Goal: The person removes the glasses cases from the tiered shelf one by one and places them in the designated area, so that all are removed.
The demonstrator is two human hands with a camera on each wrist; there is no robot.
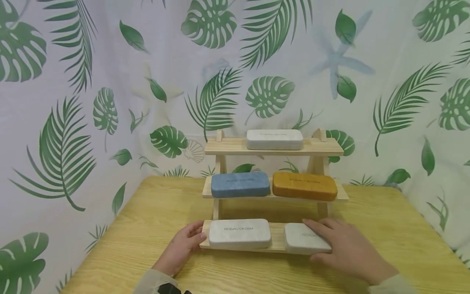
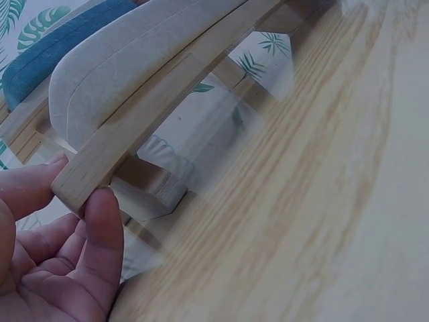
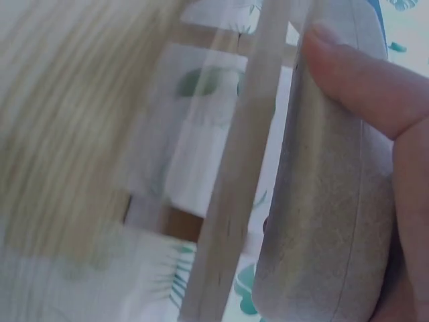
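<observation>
With fingertips and thumb, my left hand (image 1: 182,246) pinches the left end of the bottom board of a three-tier wooden display rack (image 1: 277,236). Its thumb presses the board end in the left wrist view. My right hand (image 1: 350,248) grips the right end of a white glasses case (image 1: 302,240) at the right of that bottom board, covering part of the case. In the right wrist view the thumb (image 3: 362,87) lies along the side of the case. Another white glasses case (image 1: 239,237) lies on the bottom board near my left hand.
A blue glasses case (image 1: 240,185) and an orange glasses case (image 1: 304,187) lie side by side on the middle tier. On the top tier sits a white glasses case (image 1: 274,141). The rack stands on a wooden table (image 1: 161,204) before a leaf-print curtain (image 1: 110,61).
</observation>
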